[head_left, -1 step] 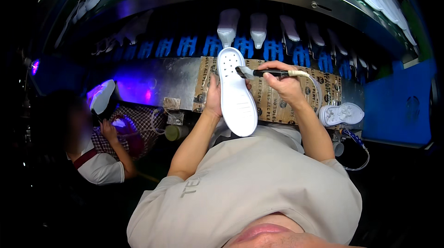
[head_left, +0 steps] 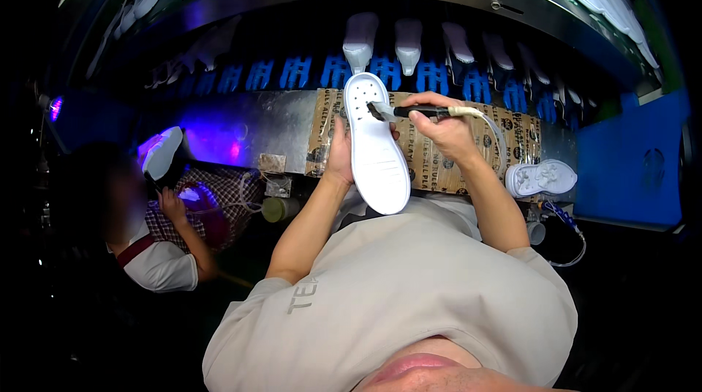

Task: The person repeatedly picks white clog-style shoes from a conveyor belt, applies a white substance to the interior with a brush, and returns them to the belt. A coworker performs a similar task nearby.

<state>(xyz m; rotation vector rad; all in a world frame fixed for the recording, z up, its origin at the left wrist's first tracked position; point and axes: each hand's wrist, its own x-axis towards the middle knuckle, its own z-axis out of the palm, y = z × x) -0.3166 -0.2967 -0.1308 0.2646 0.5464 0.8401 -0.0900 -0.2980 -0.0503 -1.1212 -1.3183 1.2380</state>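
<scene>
A long white shoe sole (head_left: 376, 154) stands upright in front of me, its underside with small holes facing the camera. My left hand (head_left: 338, 152) grips it from behind along its left edge. In my right hand (head_left: 443, 133) is a black-handled brush tool (head_left: 413, 110) with a pale hose running off to the right. The brush tip touches the upper part of the sole.
A second white sole (head_left: 541, 178) lies at the right on the bench edge. Brown cardboard (head_left: 512, 136) covers the bench front. White shoe parts on blue holders (head_left: 362, 44) line the conveyor behind. At the left a co-worker (head_left: 164, 253) holds a white sole (head_left: 162, 152) under violet light.
</scene>
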